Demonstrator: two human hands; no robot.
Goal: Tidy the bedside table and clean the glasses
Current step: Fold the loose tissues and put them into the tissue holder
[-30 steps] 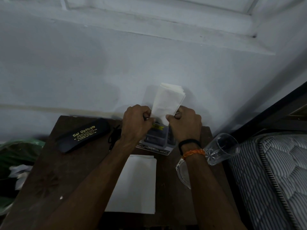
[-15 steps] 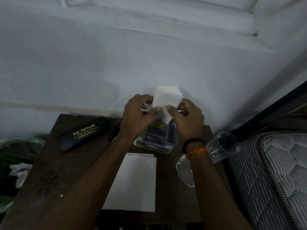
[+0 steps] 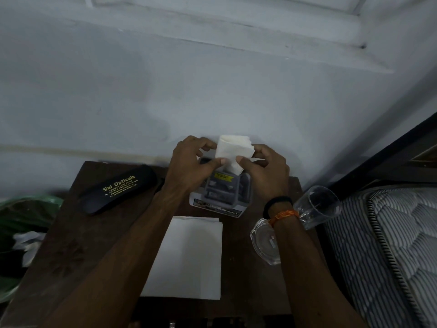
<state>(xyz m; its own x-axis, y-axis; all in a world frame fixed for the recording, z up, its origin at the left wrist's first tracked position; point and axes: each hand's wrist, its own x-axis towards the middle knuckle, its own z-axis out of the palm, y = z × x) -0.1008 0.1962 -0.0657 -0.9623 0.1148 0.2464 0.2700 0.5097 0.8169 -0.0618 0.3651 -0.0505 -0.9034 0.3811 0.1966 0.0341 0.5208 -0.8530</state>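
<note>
- Pale blue-grey wall (image 3: 212,91) rises straight behind the dark wooden tabletop (image 3: 78,245), and a striped mattress (image 3: 390,245) lies along its right side.
- Your left hand (image 3: 189,166) and right hand (image 3: 264,171) are raised together at the tabletop's far edge, each pinching a side of a folded white tissue (image 3: 233,153) between thumb and fingers.
- Whether the glasses are inside that tissue cannot be told; no frame or lens shows.
- Directly under your hands sits a small grey and white box (image 3: 221,195) with a yellow label.
- Left of it, a black spectacle case (image 3: 119,189) printed "Sai Opticals" lies at an angle on the tabletop.
- Near you, a flat white tissue sheet (image 3: 189,256) lies between your forearms.
- Under your right wrist, a clear drinking glass (image 3: 316,207) lies tipped on its side towards the mattress, with a clear glass dish (image 3: 262,242) just beside it.
- Off the left edge, a green bag (image 3: 26,221) holds crumpled white paper.
</note>
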